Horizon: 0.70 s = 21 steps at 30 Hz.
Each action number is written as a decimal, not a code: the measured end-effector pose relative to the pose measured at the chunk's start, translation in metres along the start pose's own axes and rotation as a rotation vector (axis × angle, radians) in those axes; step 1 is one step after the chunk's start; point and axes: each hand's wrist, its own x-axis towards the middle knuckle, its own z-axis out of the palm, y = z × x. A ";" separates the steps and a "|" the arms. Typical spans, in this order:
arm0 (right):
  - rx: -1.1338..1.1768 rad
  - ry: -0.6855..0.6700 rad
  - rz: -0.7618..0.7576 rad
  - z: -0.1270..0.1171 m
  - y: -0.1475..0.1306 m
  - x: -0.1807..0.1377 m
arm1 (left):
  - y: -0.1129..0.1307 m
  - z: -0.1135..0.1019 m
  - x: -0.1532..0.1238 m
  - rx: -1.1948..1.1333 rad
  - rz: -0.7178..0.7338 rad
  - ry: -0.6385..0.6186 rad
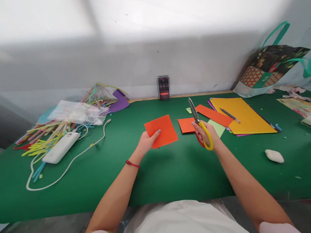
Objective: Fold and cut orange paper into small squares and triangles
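Observation:
My left hand pinches a square sheet of orange paper by its left side, thumb on top, held above the green table. In my right hand is a pair of scissors with red and yellow handles, its blades pointing up and away from me and looking closed. Behind the scissors lies a smaller orange paper piece, partly hidden by the right hand. A long orange strip rests to the right, over a light green sheet.
At right are a yellow paper stack with a pencil, a white eraser-like block and a patterned bag. At left, a white power bank with a cable lies beside piled colored strips. A pixelated dark object stands against the wall.

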 end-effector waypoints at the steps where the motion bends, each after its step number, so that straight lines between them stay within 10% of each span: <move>1: 0.039 -0.011 -0.005 0.009 -0.003 -0.005 | -0.001 0.002 -0.001 -0.003 -0.003 -0.015; 8: 0.138 -0.034 -0.075 0.047 0.005 -0.011 | -0.018 0.010 -0.001 -0.013 0.026 -0.127; 21: 0.039 0.003 -0.213 0.049 0.032 -0.007 | -0.025 0.019 0.003 -0.018 0.079 -0.099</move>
